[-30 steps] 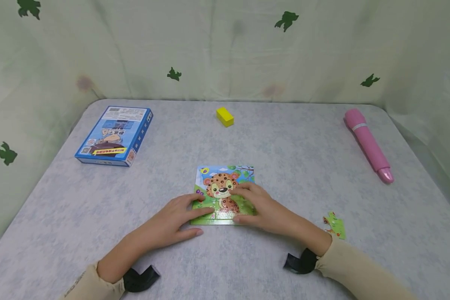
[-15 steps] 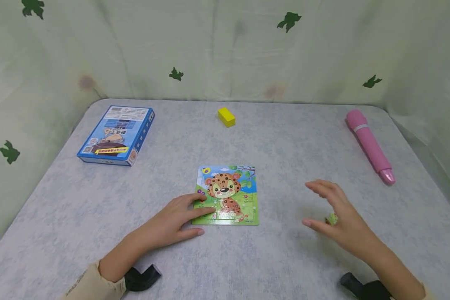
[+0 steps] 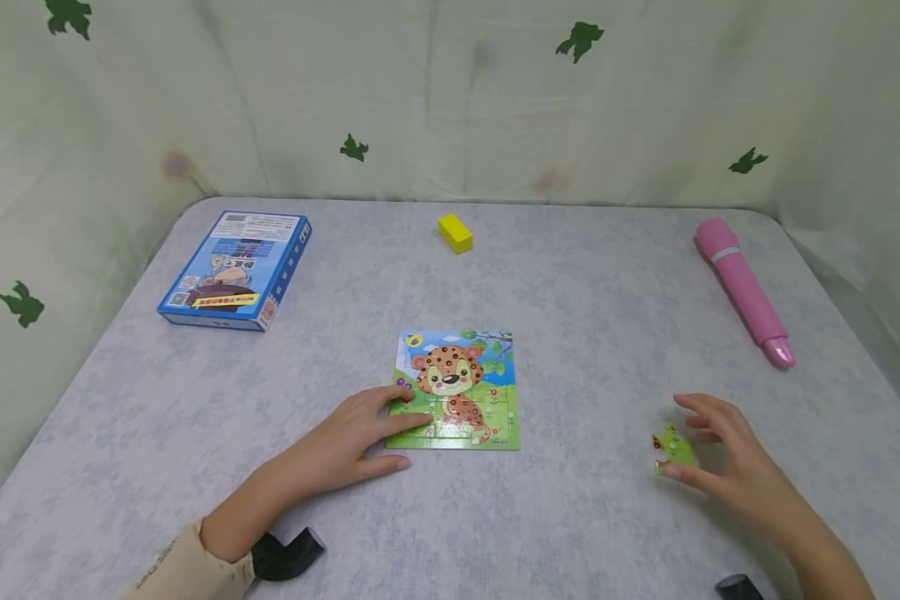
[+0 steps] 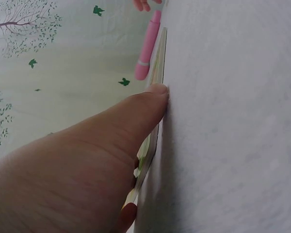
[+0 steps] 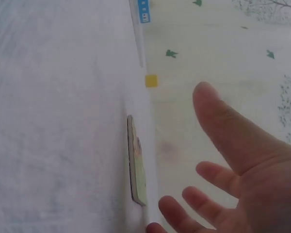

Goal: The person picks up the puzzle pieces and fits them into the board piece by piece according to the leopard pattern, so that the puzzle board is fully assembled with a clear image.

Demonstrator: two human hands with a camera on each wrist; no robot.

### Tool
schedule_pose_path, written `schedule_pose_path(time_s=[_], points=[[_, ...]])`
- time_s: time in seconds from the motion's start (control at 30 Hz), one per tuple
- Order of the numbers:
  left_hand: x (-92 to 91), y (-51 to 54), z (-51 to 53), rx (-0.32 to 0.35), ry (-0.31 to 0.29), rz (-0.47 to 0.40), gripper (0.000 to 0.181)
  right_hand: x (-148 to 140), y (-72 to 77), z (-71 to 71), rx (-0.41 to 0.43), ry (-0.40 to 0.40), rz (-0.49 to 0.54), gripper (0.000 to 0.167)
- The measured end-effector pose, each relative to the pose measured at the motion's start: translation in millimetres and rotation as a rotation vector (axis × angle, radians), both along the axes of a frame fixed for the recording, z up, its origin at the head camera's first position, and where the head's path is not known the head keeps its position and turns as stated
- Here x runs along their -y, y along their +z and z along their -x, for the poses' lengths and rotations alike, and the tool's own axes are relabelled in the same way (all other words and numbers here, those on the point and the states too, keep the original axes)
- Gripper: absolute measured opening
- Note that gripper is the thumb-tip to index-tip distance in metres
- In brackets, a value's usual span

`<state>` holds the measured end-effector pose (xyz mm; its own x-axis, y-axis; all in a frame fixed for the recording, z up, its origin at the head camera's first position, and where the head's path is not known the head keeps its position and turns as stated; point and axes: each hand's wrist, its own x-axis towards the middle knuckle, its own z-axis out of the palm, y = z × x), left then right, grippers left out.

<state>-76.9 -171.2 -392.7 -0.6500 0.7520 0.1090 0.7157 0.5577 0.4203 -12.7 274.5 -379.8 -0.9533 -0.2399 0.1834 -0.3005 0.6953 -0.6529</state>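
Note:
A leopard jigsaw puzzle [image 3: 498,392] lies flat in the middle of the table, face up. My left hand [image 3: 356,429] rests on its left side with extended fingers, the thumb just off the near left corner. In the left wrist view, the thin edge of the puzzle [image 4: 161,58] runs past that thumb. Over to the right, my right hand [image 3: 742,462] hovers with fingers and thumb spread around a loose green puzzle piece [image 3: 677,448]. From the right wrist, the piece [image 5: 137,170] lies flat on the table, apart from the fingers.
A blue printed box [image 3: 228,271] lies at the back left. The small yellow block [image 3: 455,233] stands at the back middle, and a pink marker-shaped tube [image 3: 745,292] at the back right. Pale curtains surround the table [image 3: 570,517].
My right hand has left the puzzle and moved right to the loose piece, with its fingers spread. The left hand has stayed on the puzzle.

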Motion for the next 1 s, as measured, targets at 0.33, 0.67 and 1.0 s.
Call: schedule_pose_path(time_s=[0.33,0.67,1.0], points=[[0.9,-0.3,-0.2,-0.001,0.0,0.014,0.048,-15,-12.7,-2.1,0.051,0.064,-0.106,0.072],[0.9,-0.5,-0.6,0.003,0.014,0.025,0.049,-13,-10.2,-2.2,0.144,0.048,-0.175,0.07],[-0.1,0.0,-0.1,-0.003,0.01,0.021,0.049,-10,-6.4,-1.7,0.168,-0.01,-0.183,0.062]])
